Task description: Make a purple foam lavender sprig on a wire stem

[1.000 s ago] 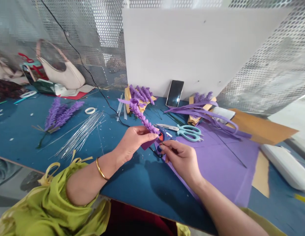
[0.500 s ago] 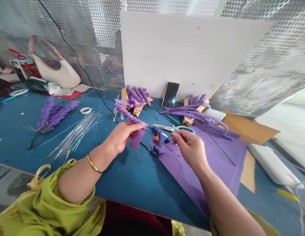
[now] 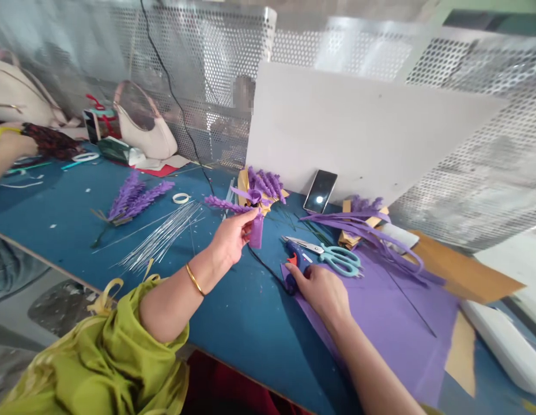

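My left hand [image 3: 233, 236] is closed on a purple lavender-like craft flower [image 3: 222, 203], pinched between thumb and fingers. A flat purple strip [image 3: 256, 231] hangs down from the held end. My right hand [image 3: 322, 291] is curled round the grip of a blue glue gun [image 3: 294, 249] with an orange trigger; the thumb lies across it and the other fingers are partly hidden. Scissors with light blue handles [image 3: 342, 260] lie just beyond that hand, blades partly apart. Beneath the right hand and forearm spreads a purple sheet [image 3: 389, 323].
Finished purple flower sprigs [image 3: 134, 202], a tape roll [image 3: 181, 198] and thin metal wires [image 3: 162, 236] lie left. Behind are wrapped flowers [image 3: 265, 184], a phone [image 3: 320, 191] and purple strips [image 3: 372, 227]. Another person's hand [image 3: 12, 150] shows far left. The gun's black cord [image 3: 268, 268] crosses the table.
My right hand has moved down onto the glue gun, away from the scissor handles. The flower in my left hand has swung nearer to level. The view has turned left.
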